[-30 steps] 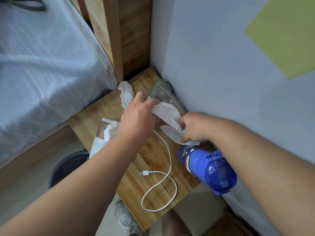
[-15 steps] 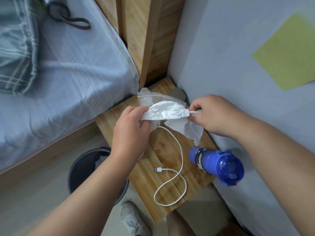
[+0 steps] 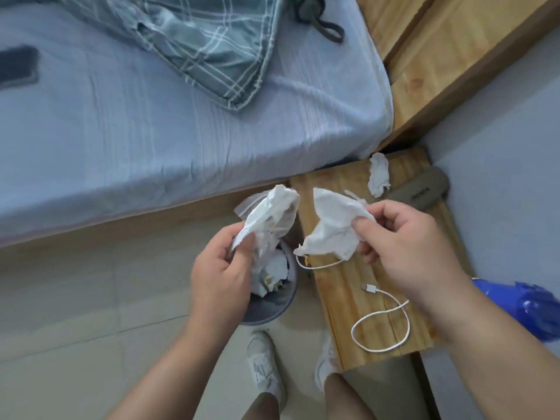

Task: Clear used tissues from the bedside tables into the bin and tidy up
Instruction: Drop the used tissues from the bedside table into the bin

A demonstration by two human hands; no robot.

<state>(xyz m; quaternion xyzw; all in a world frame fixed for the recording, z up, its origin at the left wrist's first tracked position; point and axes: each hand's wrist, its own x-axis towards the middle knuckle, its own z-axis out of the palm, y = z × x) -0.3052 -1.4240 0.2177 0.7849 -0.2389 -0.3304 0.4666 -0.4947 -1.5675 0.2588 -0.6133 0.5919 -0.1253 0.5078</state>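
While each hand pinches a tissue, a drop may miss the bin [image 3: 266, 310].
The left hand [image 3: 224, 268] grips the crumpled tissue [image 3: 266, 213] above the bin. The right hand [image 3: 403, 253] fingers [image 3: 363, 221] pinch the other tissue [image 3: 330, 231] beside the bin, over the tabletop [image 3: 342, 286], where it could snag the cable [image 3: 381, 325].

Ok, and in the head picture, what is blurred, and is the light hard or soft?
Head view: the blue bottle at the right edge is smeared and the dark object on the bed is soft, while the left hand, the right hand and their tissues look sharp. Head view: light soft and even, no glare; the bed edge bows from the wide lens.
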